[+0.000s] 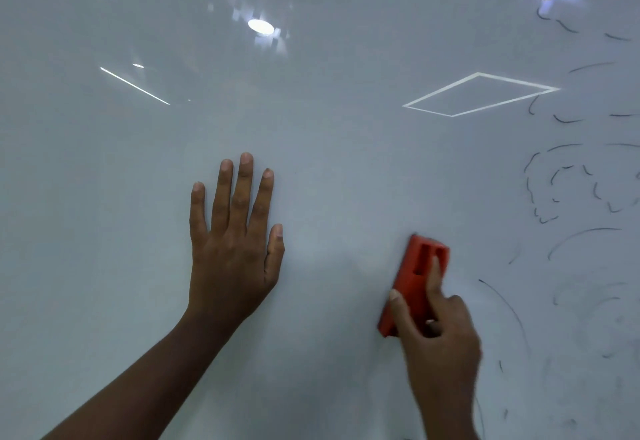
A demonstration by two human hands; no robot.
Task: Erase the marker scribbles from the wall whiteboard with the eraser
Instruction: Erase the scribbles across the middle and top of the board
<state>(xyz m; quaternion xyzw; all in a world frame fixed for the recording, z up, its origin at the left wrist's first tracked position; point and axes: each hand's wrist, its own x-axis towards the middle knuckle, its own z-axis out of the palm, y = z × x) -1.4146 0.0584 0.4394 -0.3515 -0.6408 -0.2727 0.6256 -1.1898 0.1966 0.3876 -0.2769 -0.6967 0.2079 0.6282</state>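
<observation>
The whiteboard point(311, 128) fills the whole view. My right hand point(440, 339) grips a red-orange eraser point(412, 277) and holds it against the board at the lower right, with the thumb on its left side and the index finger along its back. The hand and the eraser are a little blurred. Thin dark marker scribbles point(568, 190) cover the right part of the board, to the right of the eraser, and fainter curved strokes point(509, 308) run just beside my right hand. My left hand point(235, 242) rests flat on the board at the centre, fingers straight and spread.
Ceiling lights are mirrored in the glossy board: round spots point(260, 26) and a bright square outline point(479, 95) near the top. The left and middle of the board carry no marker lines.
</observation>
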